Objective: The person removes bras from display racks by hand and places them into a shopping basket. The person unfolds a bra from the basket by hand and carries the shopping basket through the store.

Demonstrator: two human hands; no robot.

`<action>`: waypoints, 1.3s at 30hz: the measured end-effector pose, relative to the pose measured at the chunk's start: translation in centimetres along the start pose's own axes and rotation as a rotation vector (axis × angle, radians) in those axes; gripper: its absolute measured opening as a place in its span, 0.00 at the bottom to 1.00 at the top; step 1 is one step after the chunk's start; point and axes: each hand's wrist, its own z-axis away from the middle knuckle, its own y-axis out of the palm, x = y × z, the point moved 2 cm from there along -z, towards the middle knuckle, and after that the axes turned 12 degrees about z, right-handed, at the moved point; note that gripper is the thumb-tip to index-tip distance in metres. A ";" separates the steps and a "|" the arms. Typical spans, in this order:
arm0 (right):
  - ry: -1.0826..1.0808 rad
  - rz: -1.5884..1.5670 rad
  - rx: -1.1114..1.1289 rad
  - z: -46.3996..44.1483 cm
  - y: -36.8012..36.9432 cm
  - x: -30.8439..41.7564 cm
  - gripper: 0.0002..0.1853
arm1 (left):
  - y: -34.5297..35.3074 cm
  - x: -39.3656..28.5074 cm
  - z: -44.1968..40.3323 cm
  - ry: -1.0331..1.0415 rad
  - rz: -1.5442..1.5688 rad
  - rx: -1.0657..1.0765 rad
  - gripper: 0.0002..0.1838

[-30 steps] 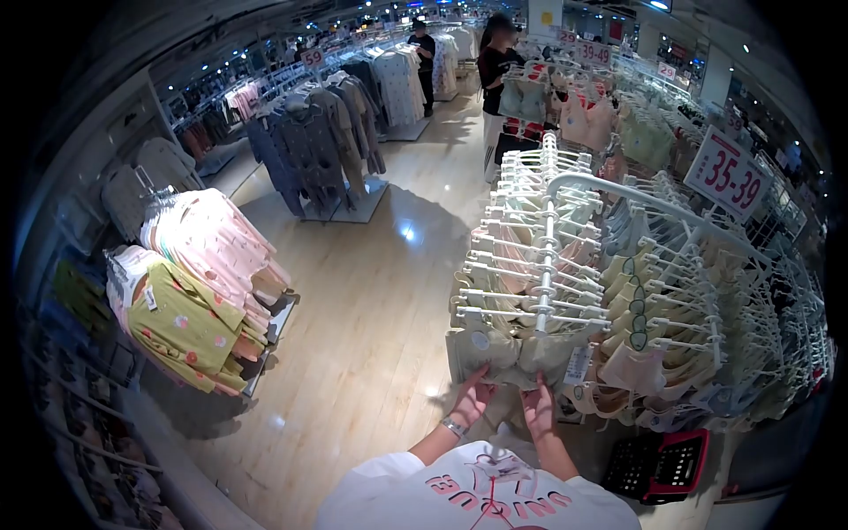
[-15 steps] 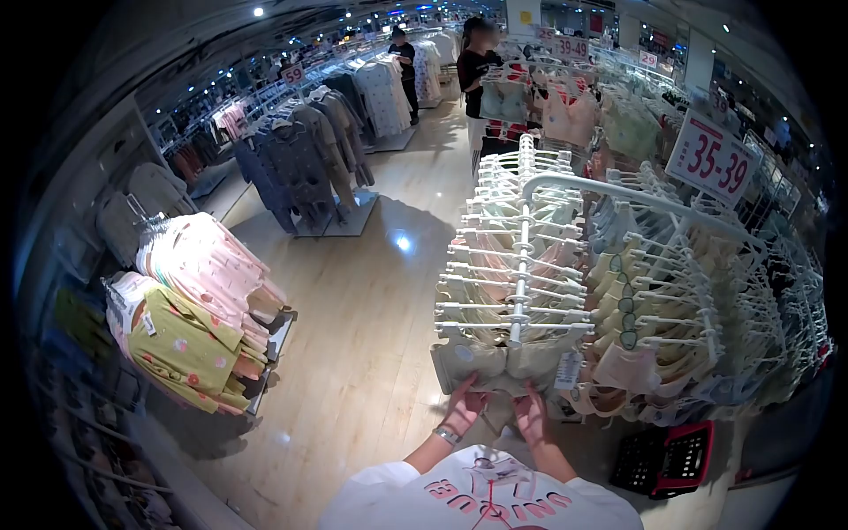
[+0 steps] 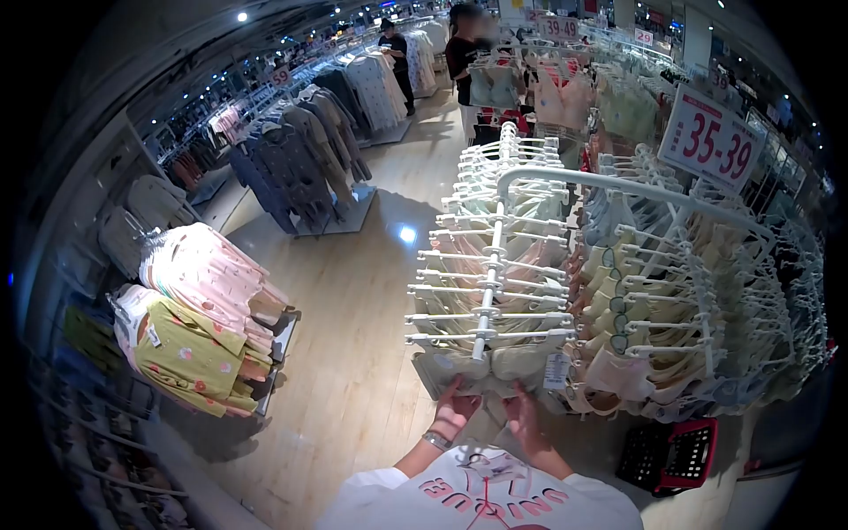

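Note:
A pale beige bra [image 3: 473, 364] hangs from the nearest white hanger at the front end of a rack rail. The fingers of my left hand [image 3: 456, 410] are closed on its lower edge, left of the middle. On the right side of the same edge, my right hand [image 3: 523, 415] grips the bra with its fingertips. A white tag [image 3: 556, 371] with printing hangs at the bra's right side. Behind it, many more bras hang on white hangers [image 3: 490, 287] along the rail.
A price sign [image 3: 712, 140] stands above the right-hand racks. A black and red basket [image 3: 669, 454] sits on the floor at the lower right. Racks of pink and green clothes [image 3: 190, 358] stand left. Two people [image 3: 461, 57] [image 3: 396, 62] stand farther back.
The view has shifted, so the rack, bra and hands appear farther left. Both hands remain on the bra's lower edge.

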 end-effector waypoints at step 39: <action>0.159 -0.189 0.036 1.0 -0.8 -0.8 0.06 | -2.2 -1.2 0.3 -0.122 0.069 0.065 0.10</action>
